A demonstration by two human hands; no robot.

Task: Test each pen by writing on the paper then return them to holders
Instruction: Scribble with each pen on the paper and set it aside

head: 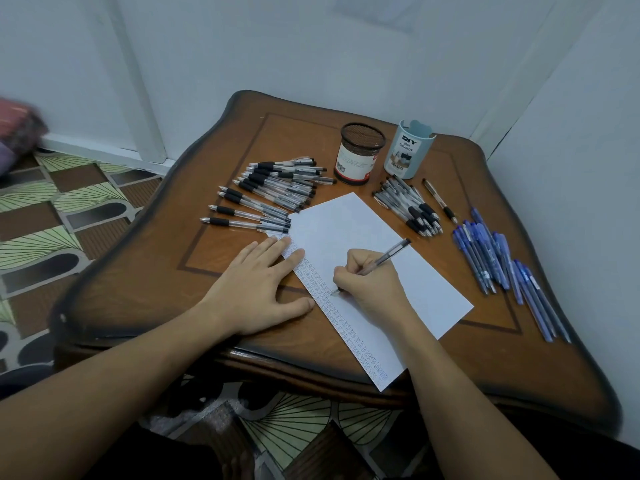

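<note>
A white paper (pixel 353 230) lies slanted on the wooden table (pixel 228 174), with a column of small blue marks along its left edge. My right hand (pixel 370 282) grips a clear black-capped pen (pixel 384 256), its tip touching the paper beside the marks. My left hand (pixel 259 285) lies flat, fingers pressing the paper's left edge. A black mesh holder (pixel 360 154) and a light-blue holder (pixel 408 150) stand at the back.
Several black-grip pens (pixel 270 195) lie in a pile at the left, another pile of black pens (pixel 412 206) lies right of the paper, and several blue pens (pixel 502 265) lie at the right edge. Walls close in behind and to the right.
</note>
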